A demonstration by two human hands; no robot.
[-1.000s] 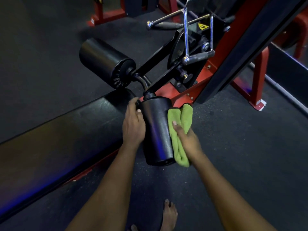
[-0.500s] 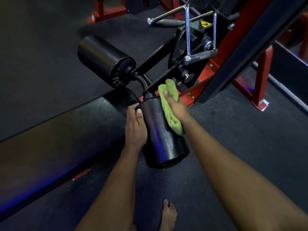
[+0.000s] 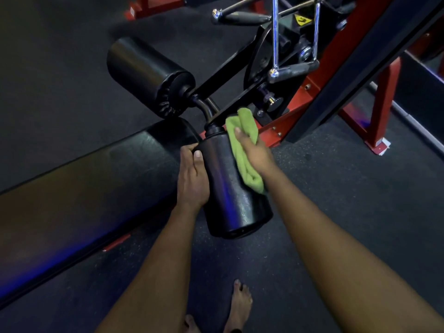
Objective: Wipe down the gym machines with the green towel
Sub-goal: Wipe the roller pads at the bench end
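A black padded roller [image 3: 230,195] of a red-and-black gym machine [image 3: 336,75] points toward me at the centre. My left hand [image 3: 193,179] grips the roller's left side, thumb lying on top. My right hand [image 3: 252,150] holds the folded green towel [image 3: 242,150] and presses it against the upper right side of the roller, near the black arm that carries it. A second black roller [image 3: 149,75] sticks out to the upper left on the same arm.
A long black bench pad [image 3: 84,188] runs across the left. Chrome handles with black grips [image 3: 293,70] hang above the rollers. Red frame legs [image 3: 382,116] stand on the dark rubber floor at right. My bare foot [image 3: 240,306] is at the bottom centre.
My right hand slid the towel from the roller's lower right side up to its top end near the arm. The roller's free end swung slightly right. My left hand kept its grip.
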